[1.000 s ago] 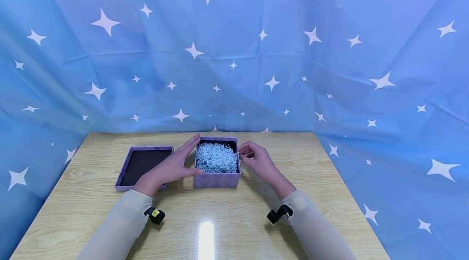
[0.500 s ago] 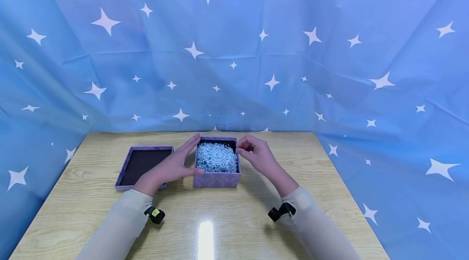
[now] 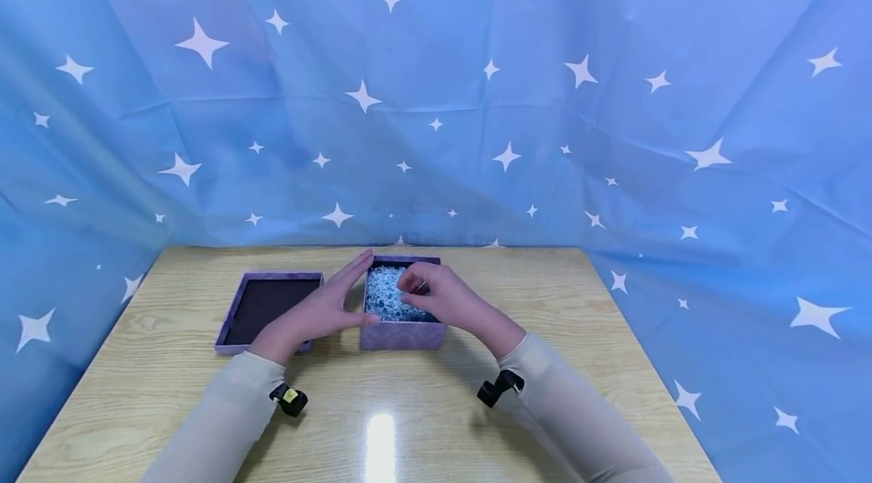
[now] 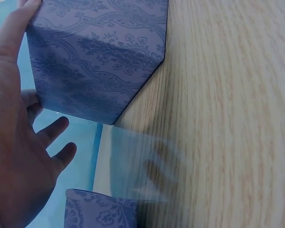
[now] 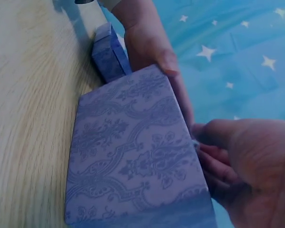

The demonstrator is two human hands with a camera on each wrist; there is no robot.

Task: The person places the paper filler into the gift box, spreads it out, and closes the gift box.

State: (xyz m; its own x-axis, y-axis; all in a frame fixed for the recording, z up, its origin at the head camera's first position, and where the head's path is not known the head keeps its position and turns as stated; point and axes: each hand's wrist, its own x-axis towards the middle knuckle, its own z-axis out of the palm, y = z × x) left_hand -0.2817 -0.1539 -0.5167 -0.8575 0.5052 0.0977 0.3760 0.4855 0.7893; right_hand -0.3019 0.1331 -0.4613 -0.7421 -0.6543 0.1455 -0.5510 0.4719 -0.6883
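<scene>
My left hand (image 3: 320, 313) was at the left side of the purple patterned box (image 3: 402, 335), its fingers spread and mostly straight, with one fingertip at the far corner and the thumb at the near corner. The box sat just to the right of that palm, directly below my right hand (image 3: 443, 294). Pale blue shredded paper (image 3: 384, 294) lay inside it, showing between my two hands.

My right hand hung above the right part of the box, fingers curled and thumb drawn in towards them. In the right wrist view a small pale piece (image 5: 195, 143) was pinched at the tips, too small for me to tell what it was.

A shallow purple lid (image 3: 266, 309) with a dark inside lay to the left of my left hand, partly behind my forearm. Below both hands was the wood-grained desk (image 3: 579, 362), and beyond my fingertips hung a blue curtain (image 3: 436, 104) printed with white stars. Behind each hand, at the cuff of a pale sleeve (image 3: 218, 411), was a small black device (image 3: 504, 388).
</scene>
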